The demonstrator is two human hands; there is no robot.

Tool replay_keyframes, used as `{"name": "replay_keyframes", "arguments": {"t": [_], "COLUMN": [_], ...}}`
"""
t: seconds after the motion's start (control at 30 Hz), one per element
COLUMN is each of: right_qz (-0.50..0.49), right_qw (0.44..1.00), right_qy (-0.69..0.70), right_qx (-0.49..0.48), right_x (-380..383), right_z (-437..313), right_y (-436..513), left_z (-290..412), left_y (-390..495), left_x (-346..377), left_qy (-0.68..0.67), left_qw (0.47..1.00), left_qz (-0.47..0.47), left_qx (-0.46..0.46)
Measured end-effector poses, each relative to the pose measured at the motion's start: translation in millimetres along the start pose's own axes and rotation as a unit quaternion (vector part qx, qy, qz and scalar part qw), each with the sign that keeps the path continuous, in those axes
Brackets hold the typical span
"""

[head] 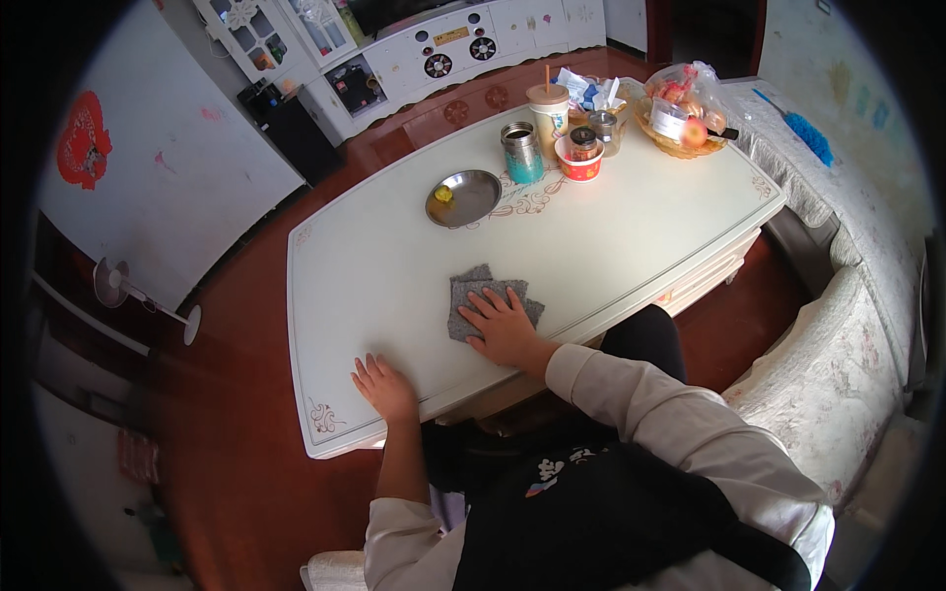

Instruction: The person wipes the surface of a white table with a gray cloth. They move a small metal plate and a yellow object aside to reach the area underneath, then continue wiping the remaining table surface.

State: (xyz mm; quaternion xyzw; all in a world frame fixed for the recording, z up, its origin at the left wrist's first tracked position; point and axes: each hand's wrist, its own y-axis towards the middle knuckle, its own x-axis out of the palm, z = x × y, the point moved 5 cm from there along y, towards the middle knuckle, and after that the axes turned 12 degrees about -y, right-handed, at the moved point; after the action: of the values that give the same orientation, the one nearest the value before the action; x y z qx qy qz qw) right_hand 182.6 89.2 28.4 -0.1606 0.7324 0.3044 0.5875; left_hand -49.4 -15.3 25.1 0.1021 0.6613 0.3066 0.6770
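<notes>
My right hand [502, 325] lies spread, palm down, on a grey cloth [473, 292] that rests folded or layered on the white table [355, 295]. Its fingers are apart and press on the cloth without visibly gripping it. To the left, near the table's front edge, my left hand [386, 388] rests on the bare tabletop with its fingers apart, holding nothing. Beyond the cloth sits a round metal plate [473, 198] with a small yellow item [443, 193] on it.
Behind the plate stand a metal and turquoise flask [522, 154], a lidded cup with a straw [548, 118], a red paper bowl [580, 170] holding a jar, and a glass jar [604, 129]. A fruit basket [687, 151] is at the far right. A covered sofa [820, 369] borders the right side.
</notes>
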Motion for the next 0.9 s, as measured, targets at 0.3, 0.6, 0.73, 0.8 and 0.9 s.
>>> {"name": "replay_keyframes", "arguments": {"t": [0.3,0.6,0.73,0.8,0.9], "right_qz": [-0.013,0.007,0.017,0.018,0.015], "right_qw": [0.988,0.953,0.95,0.947,0.942], "right_qy": [-0.047,-0.082,-0.084,-0.095,-0.1], "right_qx": [0.147,0.293,0.299,0.306,0.319], "right_x": [-16.7,-52.2,-57.3,-62.8,-68.9], "right_z": [103.4,232.9,265.7,288.4,321.7], "right_y": [11.4,-38.4,-53.0,-59.9,-70.1], "left_z": [109.8,178.5,189.2,198.7,201.3], "left_y": [6.5,24.2,22.8,20.0,15.7], "left_x": [4.7,26.0,40.7,45.6,39.1], "left_qy": [-0.162,-0.199,-0.203,-0.205,-0.26], "left_qw": [0.981,0.965,0.961,0.959,0.953], "left_qz": [-0.088,-0.14,-0.178,-0.177,-0.131], "left_qx": [0.062,0.096,0.066,0.082,0.087]}}
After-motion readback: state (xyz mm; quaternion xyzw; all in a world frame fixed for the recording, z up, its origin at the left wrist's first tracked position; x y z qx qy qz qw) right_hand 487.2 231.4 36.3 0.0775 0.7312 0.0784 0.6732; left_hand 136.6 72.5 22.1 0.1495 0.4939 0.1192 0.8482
